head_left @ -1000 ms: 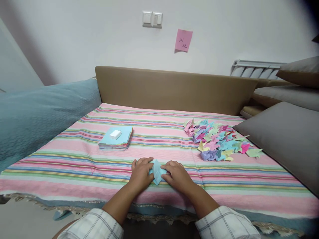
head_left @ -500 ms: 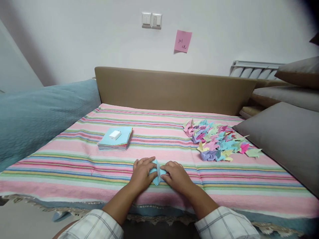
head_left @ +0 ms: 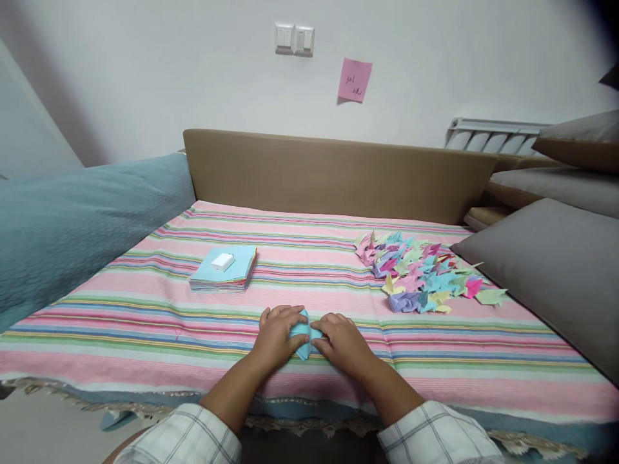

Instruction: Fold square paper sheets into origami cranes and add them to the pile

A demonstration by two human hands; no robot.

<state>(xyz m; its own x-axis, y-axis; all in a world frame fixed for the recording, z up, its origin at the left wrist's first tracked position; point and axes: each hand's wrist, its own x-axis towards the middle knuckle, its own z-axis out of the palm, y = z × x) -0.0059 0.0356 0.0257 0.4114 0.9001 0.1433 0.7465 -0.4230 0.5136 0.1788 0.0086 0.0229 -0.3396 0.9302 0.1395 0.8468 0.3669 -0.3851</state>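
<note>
A light blue piece of folded paper (head_left: 304, 336) lies on the striped cloth (head_left: 145, 322) near the front edge. My left hand (head_left: 275, 336) presses on its left side with the fingers curled over the top. Pinching the paper's right side is my right hand (head_left: 341, 341), its fingers closed. Most of the paper is hidden under the two hands.
A stack of coloured paper squares (head_left: 225, 269) with a small white block (head_left: 223, 261) on top lies at the middle left. A heap of several folded paper cranes (head_left: 418, 272) lies at the right. Grey cushions (head_left: 546, 264) border the right, a blue blanket (head_left: 72, 219) the left.
The hands have drawn closer together over the blue paper, and its upper flap has been folded down, so less of it shows.
</note>
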